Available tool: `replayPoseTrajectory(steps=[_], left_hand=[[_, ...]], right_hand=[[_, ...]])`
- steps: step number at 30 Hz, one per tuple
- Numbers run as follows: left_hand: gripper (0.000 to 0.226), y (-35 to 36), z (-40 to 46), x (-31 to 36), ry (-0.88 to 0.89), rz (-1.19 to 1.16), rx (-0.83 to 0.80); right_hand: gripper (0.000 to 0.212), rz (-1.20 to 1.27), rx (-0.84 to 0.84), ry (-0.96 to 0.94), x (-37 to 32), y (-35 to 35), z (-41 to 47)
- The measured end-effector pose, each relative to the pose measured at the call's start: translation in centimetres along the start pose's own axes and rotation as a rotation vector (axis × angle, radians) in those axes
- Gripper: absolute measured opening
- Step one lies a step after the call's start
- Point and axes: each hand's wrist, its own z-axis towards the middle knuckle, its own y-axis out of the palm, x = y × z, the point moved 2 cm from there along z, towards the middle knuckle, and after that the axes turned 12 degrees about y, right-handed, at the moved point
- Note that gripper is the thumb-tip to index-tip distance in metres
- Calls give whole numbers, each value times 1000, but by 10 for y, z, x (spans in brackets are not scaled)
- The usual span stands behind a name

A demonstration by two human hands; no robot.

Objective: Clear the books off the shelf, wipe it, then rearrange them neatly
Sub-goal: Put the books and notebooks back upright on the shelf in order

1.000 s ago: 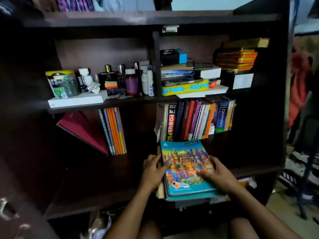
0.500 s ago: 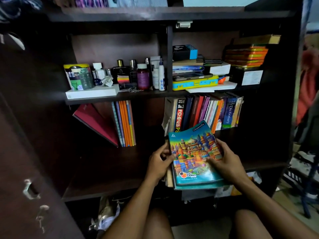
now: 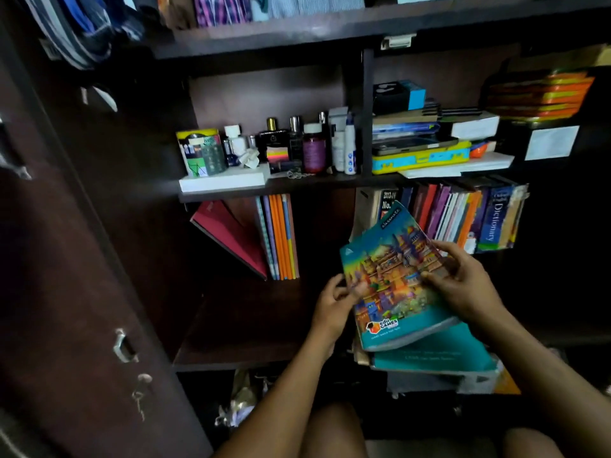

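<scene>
A colourful notebook [image 3: 393,285] with a city picture on its cover is tilted up at its far end, above a flat pile of books [image 3: 439,358] at the front of the dark lower shelf [image 3: 244,338]. My left hand [image 3: 334,302] grips its left edge, thumb on the cover. My right hand [image 3: 463,282] holds its right edge with fingers spread over the cover. Behind stands a row of upright books [image 3: 463,216] with a blue Dictionary [image 3: 494,219]. To the left stand orange and blue notebooks [image 3: 279,236], and a red book [image 3: 231,236] leans against them.
The upper shelf holds bottles [image 3: 297,147], a tin [image 3: 200,152], a white box [image 3: 224,181], stacked cases [image 3: 420,150] and orange boxes [image 3: 539,94]. A dark cupboard door [image 3: 82,292] with a handle stands open at left. Crumpled stuff [image 3: 238,404] lies below the shelf.
Both hands have lifted the colourful notebook off the pile and tilted its far end up. The camera view has shifted left and closer.
</scene>
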Motion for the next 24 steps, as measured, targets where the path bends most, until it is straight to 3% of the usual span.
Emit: replayPoseTrajectory(steps=[2, 4, 7, 11, 14, 18, 21, 24], left_hand=[[65, -13, 0, 4, -25, -101, 11], [37, -22, 0, 11, -20, -147, 10], [34, -40, 3, 22, 124, -30, 122], [25, -46, 1, 40, 392, 466, 311], [33, -35, -9, 27, 440, 650, 408], [46, -45, -12, 3, 403, 603, 437], [51, -50, -5, -5, 333, 543, 382], [58, -50, 6, -10, 293, 590, 270]], right_hand=[[56, 190, -96, 43, 3, 10, 4], [57, 189, -160, 33, 8, 27, 11], [58, -144, -135, -51, 19, 60, 32], [82, -582, -16, -158, 15, 109, 57], [85, -540, -125, -177, 6, 143, 69], [91, -344, -399, -132, 9, 172, 84], [82, -267, -543, -165, 4, 185, 90], [84, -219, -545, -194, 5, 195, 105]])
